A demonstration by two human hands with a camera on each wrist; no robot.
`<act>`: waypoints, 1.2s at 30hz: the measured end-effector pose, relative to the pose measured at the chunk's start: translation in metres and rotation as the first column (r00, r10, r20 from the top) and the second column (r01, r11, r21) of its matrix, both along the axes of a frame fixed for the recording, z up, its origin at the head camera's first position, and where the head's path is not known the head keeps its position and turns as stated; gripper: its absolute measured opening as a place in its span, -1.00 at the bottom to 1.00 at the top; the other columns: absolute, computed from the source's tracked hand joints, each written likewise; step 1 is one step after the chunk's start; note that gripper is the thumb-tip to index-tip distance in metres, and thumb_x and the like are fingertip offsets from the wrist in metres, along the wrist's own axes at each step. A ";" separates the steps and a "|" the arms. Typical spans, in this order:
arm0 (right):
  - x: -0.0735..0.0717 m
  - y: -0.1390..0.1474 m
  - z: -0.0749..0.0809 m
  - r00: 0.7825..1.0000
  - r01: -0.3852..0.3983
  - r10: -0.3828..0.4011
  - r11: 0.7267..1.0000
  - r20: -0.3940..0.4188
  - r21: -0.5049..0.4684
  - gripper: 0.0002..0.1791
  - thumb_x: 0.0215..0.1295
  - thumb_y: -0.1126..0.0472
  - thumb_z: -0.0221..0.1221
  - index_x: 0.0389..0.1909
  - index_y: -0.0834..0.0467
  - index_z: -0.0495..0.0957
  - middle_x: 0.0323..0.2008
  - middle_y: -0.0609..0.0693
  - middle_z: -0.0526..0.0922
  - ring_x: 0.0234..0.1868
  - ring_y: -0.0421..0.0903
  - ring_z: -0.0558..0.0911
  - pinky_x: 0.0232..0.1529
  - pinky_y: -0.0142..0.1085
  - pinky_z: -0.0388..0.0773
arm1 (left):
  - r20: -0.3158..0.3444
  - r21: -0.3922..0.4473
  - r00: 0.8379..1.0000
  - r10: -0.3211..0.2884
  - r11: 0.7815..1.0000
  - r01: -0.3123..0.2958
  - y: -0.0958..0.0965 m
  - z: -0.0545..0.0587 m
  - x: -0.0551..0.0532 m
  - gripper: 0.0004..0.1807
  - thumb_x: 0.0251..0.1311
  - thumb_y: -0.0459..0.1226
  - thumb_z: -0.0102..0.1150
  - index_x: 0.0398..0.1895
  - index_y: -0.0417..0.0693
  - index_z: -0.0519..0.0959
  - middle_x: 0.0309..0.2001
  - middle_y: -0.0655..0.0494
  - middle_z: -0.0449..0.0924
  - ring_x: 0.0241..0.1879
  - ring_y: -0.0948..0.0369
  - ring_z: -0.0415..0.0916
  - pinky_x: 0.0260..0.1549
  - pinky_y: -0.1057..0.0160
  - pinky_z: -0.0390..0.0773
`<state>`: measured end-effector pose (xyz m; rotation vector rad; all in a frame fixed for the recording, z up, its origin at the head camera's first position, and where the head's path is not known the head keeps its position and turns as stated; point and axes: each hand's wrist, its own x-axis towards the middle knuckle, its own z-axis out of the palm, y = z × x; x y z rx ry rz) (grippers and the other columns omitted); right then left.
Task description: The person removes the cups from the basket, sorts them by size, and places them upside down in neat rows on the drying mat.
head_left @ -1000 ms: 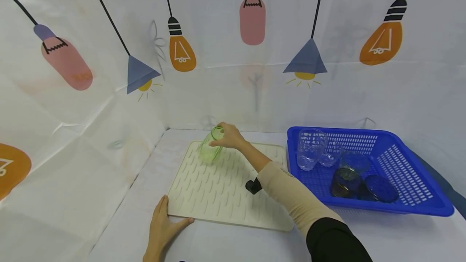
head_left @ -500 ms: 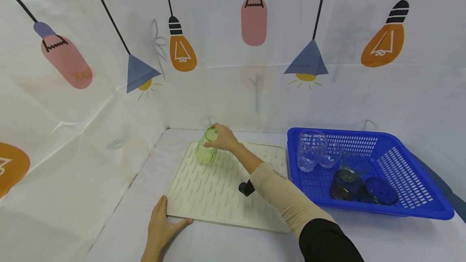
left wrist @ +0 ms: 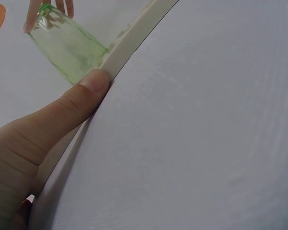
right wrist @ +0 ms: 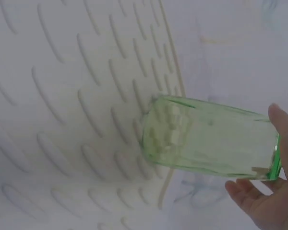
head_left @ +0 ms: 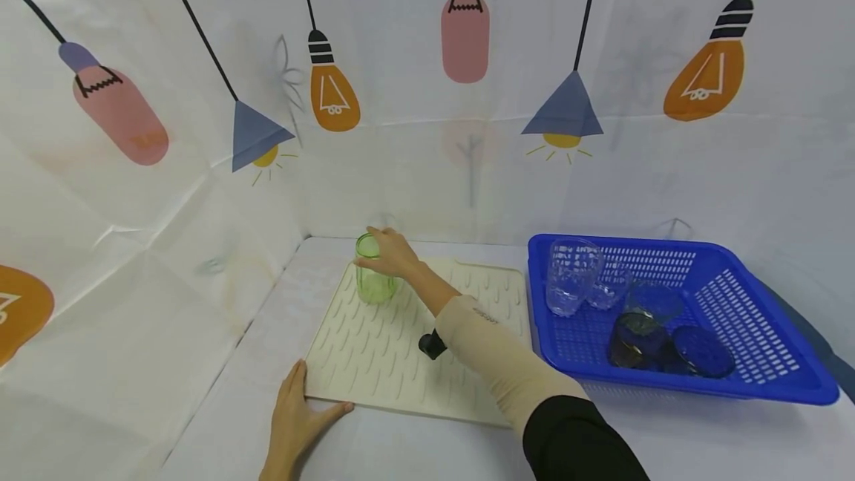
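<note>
My right hand (head_left: pixel 392 254) holds a light green drinking glass (head_left: pixel 375 288) by its upper end, at the far left corner of a cream ridged drying mat (head_left: pixel 374 362). The glass stands about upright, its narrower, darker green end uppermost. In the right wrist view, the thumb and fingers lie on opposite sides of that end of the green glass (right wrist: pixel 211 136), and the other end meets the mat. My left hand (head_left: pixel 294 418) rests at the mat's near left corner. Its thumb (left wrist: pixel 72 108) lies straight along the front edge, and the fingers reach up the left side.
To the right stands a blue plastic basket (head_left: pixel 778 340) with a tall clear glass (head_left: pixel 568 280), a clear cup (head_left: pixel 608 288) and several darker glasses (head_left: pixel 637 336). A white sheet (head_left: pixel 414 169) printed with lamps hangs behind the table and along its left.
The right hand has moved left with the green glass, which has gone from tilted to about upright at the mat's far left corner. The left hand has stayed in place.
</note>
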<state>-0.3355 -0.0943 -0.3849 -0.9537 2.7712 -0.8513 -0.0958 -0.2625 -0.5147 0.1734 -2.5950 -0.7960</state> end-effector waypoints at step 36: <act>0.024 0.035 -0.002 0.998 0.050 -0.038 0.973 0.058 -0.224 -0.25 0.28 0.04 0.17 0.36 0.33 0.14 0.26 0.23 0.37 0.11 0.10 0.53 0.07 -0.19 0.53 | 0.019 0.002 1.000 0.006 1.000 -0.006 0.002 0.000 -0.003 0.27 -0.53 0.04 0.60 0.22 -0.61 0.20 0.21 -0.50 0.23 0.21 -0.31 0.18 0.13 -0.25 0.26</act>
